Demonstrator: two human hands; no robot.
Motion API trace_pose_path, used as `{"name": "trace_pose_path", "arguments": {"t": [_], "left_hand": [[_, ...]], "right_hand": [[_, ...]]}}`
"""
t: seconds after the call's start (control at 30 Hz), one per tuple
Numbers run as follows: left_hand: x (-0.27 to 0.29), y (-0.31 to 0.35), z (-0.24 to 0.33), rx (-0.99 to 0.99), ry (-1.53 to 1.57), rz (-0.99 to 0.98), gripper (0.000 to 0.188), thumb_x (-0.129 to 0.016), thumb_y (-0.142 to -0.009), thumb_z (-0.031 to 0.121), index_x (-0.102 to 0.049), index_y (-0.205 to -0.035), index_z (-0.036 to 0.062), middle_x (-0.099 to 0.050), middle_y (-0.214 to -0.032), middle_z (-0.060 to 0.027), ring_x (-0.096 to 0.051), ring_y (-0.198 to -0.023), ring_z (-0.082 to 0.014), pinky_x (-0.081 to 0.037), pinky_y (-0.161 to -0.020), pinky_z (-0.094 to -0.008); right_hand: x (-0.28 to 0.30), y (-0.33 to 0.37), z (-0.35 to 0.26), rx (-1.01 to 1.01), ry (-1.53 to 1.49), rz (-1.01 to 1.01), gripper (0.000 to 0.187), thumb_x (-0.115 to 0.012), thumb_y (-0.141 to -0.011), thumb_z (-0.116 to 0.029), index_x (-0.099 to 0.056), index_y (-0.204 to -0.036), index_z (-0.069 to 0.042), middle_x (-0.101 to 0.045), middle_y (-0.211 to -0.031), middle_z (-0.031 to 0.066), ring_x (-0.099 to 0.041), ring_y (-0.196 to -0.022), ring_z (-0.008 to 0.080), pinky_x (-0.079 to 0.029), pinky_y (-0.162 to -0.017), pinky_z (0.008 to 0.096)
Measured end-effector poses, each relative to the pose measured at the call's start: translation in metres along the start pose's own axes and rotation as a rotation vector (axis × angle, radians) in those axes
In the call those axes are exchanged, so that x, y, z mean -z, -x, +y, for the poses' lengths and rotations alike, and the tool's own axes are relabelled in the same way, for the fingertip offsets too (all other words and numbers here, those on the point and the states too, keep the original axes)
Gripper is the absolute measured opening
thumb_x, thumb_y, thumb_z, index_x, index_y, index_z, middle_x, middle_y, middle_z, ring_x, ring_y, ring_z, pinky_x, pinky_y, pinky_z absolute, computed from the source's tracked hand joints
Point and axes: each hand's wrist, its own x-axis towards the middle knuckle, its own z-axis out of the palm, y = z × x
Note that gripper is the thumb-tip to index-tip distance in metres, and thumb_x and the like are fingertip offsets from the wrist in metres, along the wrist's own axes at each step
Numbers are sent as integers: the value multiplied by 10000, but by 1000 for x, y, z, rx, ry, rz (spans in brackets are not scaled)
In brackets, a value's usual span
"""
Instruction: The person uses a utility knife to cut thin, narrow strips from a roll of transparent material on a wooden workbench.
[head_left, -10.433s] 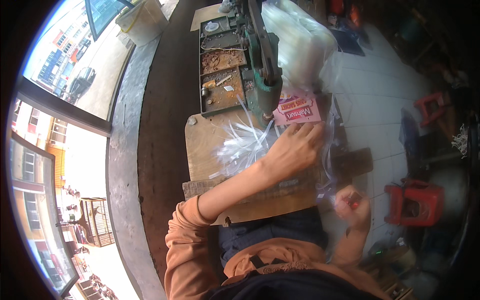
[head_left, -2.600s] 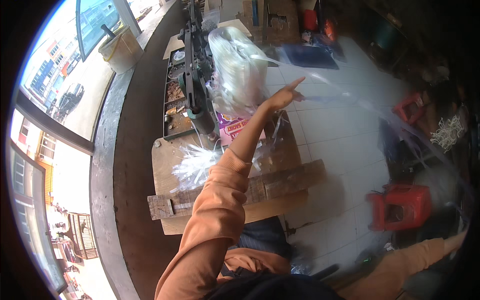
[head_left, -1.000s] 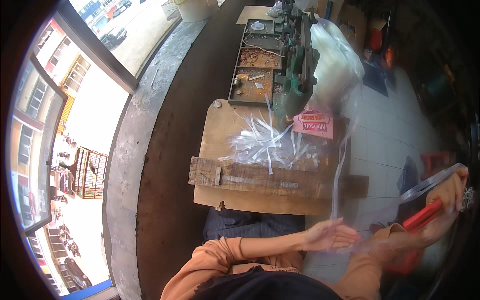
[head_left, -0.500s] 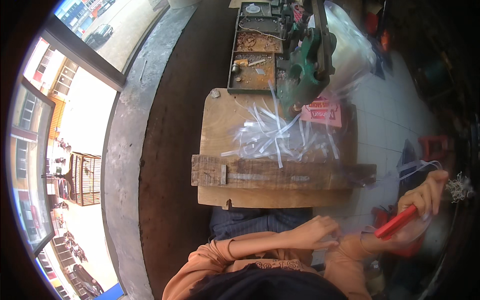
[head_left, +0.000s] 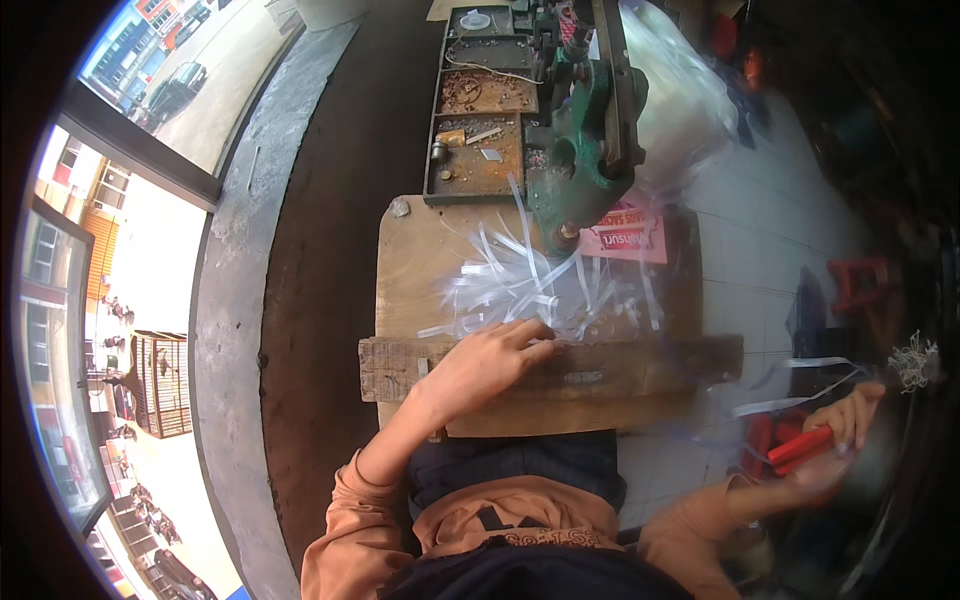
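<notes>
On the wooden board (head_left: 400, 280) lies a tangled pile of clear plastic strips (head_left: 530, 285) with whitish ends. My left hand (head_left: 495, 360) rests over the wooden bar (head_left: 650, 365) at the pile's near edge, fingers loosely bent and slightly apart, with nothing visible in them. Out to the right, my right hand (head_left: 845, 425) is closed round a flat red oblong tool (head_left: 800, 448) whose kind I cannot make out. Clear strips (head_left: 790, 402) trail from beside that hand toward the board, partly blurred.
A green metal press (head_left: 580, 170) stands at the board's far side, beside a compartment tray (head_left: 475, 190) of small parts. A pink printed packet (head_left: 630, 238) lies by its base. Large clear plastic bags (head_left: 675, 110) stand right of it. A red stool (head_left: 860, 285) is farther right.
My left hand has moved from beside my right forearm up and left onto the wooden bar at the pile. My right hand, with the red tool, has shifted slightly lower.
</notes>
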Motion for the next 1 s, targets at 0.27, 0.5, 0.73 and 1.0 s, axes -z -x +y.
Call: {"name": "trace_pose_path", "arguments": {"t": [0.27, 0.5, 0.73, 1.0], "left_hand": [[27, -21, -29, 26, -268, 80, 342, -574, -818, 223, -587, -1135, 93, -573, -1130, -57, -566, -1036, -222, -387, -961, -386], [6, -46, -31, 19, -369, -63, 649, -480, -869, 527, -473, -1267, 14, -494, -1267, -146, -416, -1242, -303, -284, -1056, -474], [-3, -36, -41, -118, -358, -93, 531, -610, -830, 340, -451, -1333, 274, -539, -1063, -84, -504, -1090, -253, -350, -976, -465], [12, -26, -25, -41, -416, -15, 576, -666, -753, 342, -502, -1288, 203, -545, -1089, -51, -516, -1081, -192, -368, -932, -442]], "right_hand": [[26, 1, -3, 76, 48, 135, 326, -270, -1017, -222, -473, -1103, 18, -397, -588, -8, -332, -479, 83, -332, -482, 211], [25, -4, 8, 25, -25, 47, 352, -252, -1020, -243, -484, -1085, 13, -406, -586, -6, -337, -470, 85, -333, -475, 211], [38, 10, 1, 40, 54, 151, 292, -296, -1014, -203, -479, -1091, 12, -394, -592, -15, -331, -472, 80, -332, -476, 212], [36, 8, 22, 7, 44, 134, 264, -316, -1010, -186, -477, -1104, 2, -375, -596, -24, -315, -478, 68, -313, -477, 205]]}}
